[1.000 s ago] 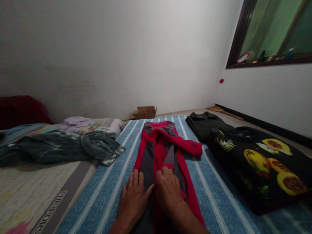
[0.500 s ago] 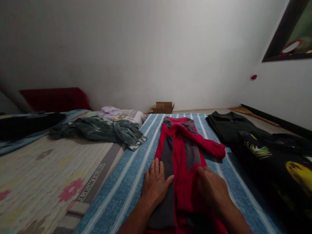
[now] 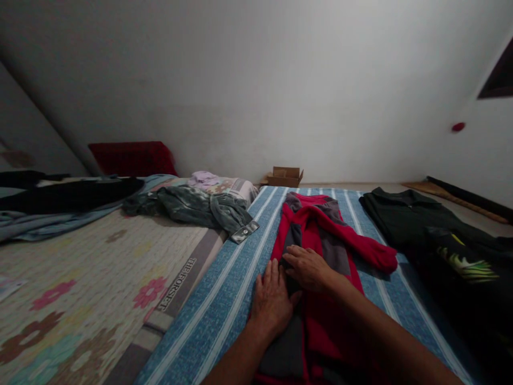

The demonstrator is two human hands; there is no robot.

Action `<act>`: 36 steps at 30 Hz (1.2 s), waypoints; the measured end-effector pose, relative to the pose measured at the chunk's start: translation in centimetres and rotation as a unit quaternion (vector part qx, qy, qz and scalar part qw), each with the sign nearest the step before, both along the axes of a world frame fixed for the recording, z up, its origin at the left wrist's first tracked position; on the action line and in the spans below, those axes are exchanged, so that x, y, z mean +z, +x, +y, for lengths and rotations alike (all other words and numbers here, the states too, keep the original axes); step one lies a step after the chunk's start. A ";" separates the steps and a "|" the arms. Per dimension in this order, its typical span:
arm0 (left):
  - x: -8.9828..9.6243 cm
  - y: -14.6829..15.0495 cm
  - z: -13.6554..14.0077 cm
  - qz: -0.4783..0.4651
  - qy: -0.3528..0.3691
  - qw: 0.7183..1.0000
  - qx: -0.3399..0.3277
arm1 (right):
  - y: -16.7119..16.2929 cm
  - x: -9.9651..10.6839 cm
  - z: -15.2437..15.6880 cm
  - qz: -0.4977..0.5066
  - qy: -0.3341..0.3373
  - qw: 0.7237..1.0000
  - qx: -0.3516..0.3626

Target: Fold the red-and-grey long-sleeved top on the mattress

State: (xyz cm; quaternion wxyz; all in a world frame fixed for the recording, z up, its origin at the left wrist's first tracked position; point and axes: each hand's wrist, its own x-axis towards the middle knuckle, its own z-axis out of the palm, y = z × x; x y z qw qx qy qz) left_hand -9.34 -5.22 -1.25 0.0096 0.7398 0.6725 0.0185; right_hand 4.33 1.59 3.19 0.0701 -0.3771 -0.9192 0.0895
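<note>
A red and grey long-sleeved jacket (image 3: 339, 251) lies lengthwise before me, one red sleeve (image 3: 368, 248) folded across its upper part and sticking out at the right. My left hand (image 3: 272, 299) rests flat along the jacket's left edge, thumb apart from the fingers. Just above and beside it, my right hand (image 3: 308, 267) reaches across to the left grey panel, its fingers extended and touching the cloth. Neither hand grips anything that I can see. My right forearm covers part of the jacket's lower right side.
Under the jacket is a blue striped sheet (image 3: 216, 305). To the right lie dark folded clothes (image 3: 409, 214). On the left, a floral mattress (image 3: 100, 267) carries a grey-green denim garment (image 3: 192, 206), a black garment (image 3: 80, 195) and a lilac cloth (image 3: 203, 178). A cardboard box (image 3: 286, 176) stands by the wall.
My right hand has moved from the jacket's right side across to its left panel, near my left hand. My left hand stays flat on the left edge. The view has turned slightly left.
</note>
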 end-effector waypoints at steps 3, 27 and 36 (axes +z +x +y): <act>-0.6 -0.1 0.3 -0.009 0.003 1.000 -0.004 | 0.5 -2.4 0.9 -0.033 -0.038 0.997 -0.050; 3.8 -2.3 -4.7 -0.047 -0.155 0.979 -0.120 | 1.9 -2.5 -0.7 -0.038 -0.075 0.996 -0.037; 7.0 0.3 6.5 -0.149 0.017 0.987 -0.055 | 1.4 -2.6 -1.5 0.015 -0.077 0.996 -0.051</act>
